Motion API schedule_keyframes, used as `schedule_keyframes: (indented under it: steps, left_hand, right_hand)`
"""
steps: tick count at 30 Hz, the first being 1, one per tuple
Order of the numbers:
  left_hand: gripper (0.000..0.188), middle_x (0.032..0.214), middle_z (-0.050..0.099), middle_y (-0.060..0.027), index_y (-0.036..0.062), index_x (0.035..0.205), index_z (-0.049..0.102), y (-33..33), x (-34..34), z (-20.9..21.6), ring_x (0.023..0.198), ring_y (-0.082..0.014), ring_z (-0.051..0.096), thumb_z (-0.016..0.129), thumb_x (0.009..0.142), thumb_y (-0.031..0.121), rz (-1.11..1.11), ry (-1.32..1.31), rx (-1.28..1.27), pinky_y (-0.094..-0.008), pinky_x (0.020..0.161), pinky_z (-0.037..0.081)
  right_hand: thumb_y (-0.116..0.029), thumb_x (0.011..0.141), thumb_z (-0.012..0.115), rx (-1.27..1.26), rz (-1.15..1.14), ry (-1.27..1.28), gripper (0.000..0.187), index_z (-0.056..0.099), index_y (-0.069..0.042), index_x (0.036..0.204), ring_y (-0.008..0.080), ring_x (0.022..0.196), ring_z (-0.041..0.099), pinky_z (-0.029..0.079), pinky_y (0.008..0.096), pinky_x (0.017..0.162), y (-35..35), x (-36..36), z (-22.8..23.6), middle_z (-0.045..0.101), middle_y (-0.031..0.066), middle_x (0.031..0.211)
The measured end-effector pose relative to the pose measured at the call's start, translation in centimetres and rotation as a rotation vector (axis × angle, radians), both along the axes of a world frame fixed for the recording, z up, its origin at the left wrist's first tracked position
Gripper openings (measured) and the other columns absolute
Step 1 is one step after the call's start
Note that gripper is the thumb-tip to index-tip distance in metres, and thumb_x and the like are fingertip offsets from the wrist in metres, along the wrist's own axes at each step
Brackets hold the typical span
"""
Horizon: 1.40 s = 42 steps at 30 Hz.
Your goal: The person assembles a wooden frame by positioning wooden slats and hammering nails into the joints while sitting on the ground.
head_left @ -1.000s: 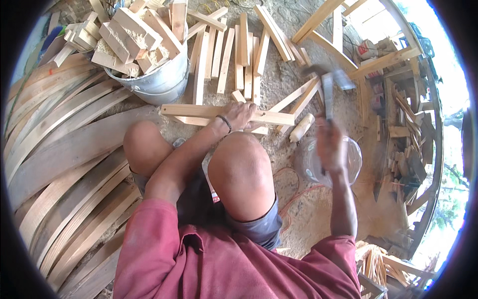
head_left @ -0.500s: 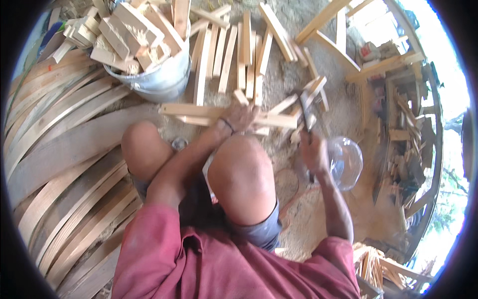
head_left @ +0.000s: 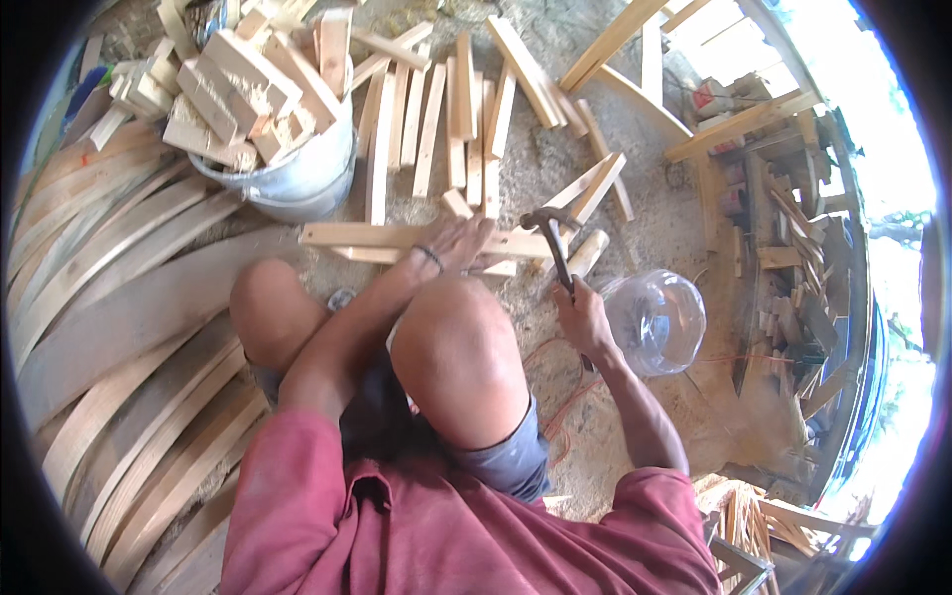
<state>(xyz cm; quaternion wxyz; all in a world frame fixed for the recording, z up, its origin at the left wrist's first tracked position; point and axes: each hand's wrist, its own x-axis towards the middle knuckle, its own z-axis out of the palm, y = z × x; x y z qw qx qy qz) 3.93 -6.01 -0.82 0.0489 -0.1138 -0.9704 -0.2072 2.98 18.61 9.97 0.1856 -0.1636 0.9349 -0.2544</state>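
My left hand (head_left: 458,245) lies over a long pale wooden strip (head_left: 367,236) in front of my knees and holds it down, the fingers curled over it. A second strip (head_left: 365,255) shows just below, on the near side. My right hand (head_left: 583,319) is closed round the handle of a claw hammer (head_left: 557,243). The hammer's head is raised above the right end of the strip, close to my left fingers. A short wood block (head_left: 457,204) sits just beyond my left hand. Whether my left fingers also pinch a nail, I cannot make out.
A bucket (head_left: 297,188) heaped with wood offcuts stands at the far left. Loose strips (head_left: 429,129) lie on the ground ahead. Curved planks (head_left: 129,307) are stacked at left. A clear plastic jug (head_left: 659,322) sits right of my right hand, near an orange cord (head_left: 565,402).
The hammer has come down and left from a more upright pose, its head now nearer the strip. My left hand stays on the strip. The whole view has shifted slightly.
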Motion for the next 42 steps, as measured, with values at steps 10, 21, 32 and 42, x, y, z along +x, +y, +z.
schedule_keyframes:
  steps: [10, 21, 32, 42]
  left_hand:
    - [0.043, 0.099, 0.069, -0.0133, 0.0067, 0.107, 0.055, -0.5, -0.4, -1.5, 0.094, -0.0263, 0.069, 0.077, 0.083, 0.035, -0.003, -0.098, 0.079, -0.0411, 0.086, 0.056]
    - [0.049, 0.103, 0.071, -0.0136, 0.0068, 0.116, 0.057, -0.5, -0.2, 0.2, 0.094, -0.0279, 0.07, 0.08, 0.08, 0.03, 0.035, -0.242, 0.103, -0.0419, 0.086, 0.056]
    - [0.042, 0.085, 0.071, -0.0112, 0.0098, 0.108, 0.058, 0.3, -0.8, -0.4, 0.081, -0.0269, 0.071, 0.08, 0.079, 0.031, -0.004, -0.251, 0.092, -0.0412, 0.076, 0.058]
    - [0.047, 0.082, 0.07, -0.0085, 0.0071, 0.11, 0.059, -0.8, -0.5, -1.2, 0.074, -0.0221, 0.07, 0.078, 0.081, 0.038, -0.008, -0.159, 0.052, -0.0352, 0.07, 0.06]
  right_hand:
    - [-0.037, 0.103, 0.047, -1.29, 0.241, 0.5, 0.035, 0.06, -0.005, 0.1, 0.0092, 0.049, 0.043, 0.036, 0.0252, 0.043, -1.6, -1.9, 17.4, 0.051, -0.0005, 0.067]
    - [-0.029, 0.104, 0.048, -0.257, -0.078, 0.222, 0.028, 0.055, -0.003, 0.096, 0.0136, 0.051, 0.053, 0.041, 0.0335, 0.043, -1.8, -2.4, 7.1, 0.058, 0.0058, 0.064]
    - [-0.02, 0.099, 0.052, 0.235, 0.164, -0.071, 0.015, 0.059, -0.008, 0.104, 0.0185, 0.07, 0.062, 0.048, 0.0361, 0.057, 2.9, -1.0, -1.5, 0.063, 0.007, 0.08]
    - [-0.045, 0.102, 0.05, -1.008, -0.025, 0.546, 0.04, 0.055, -0.01, 0.083, 0.0099, 0.052, 0.04, 0.034, 0.0284, 0.049, -1.3, -2.8, 14.2, 0.047, -0.003, 0.064]
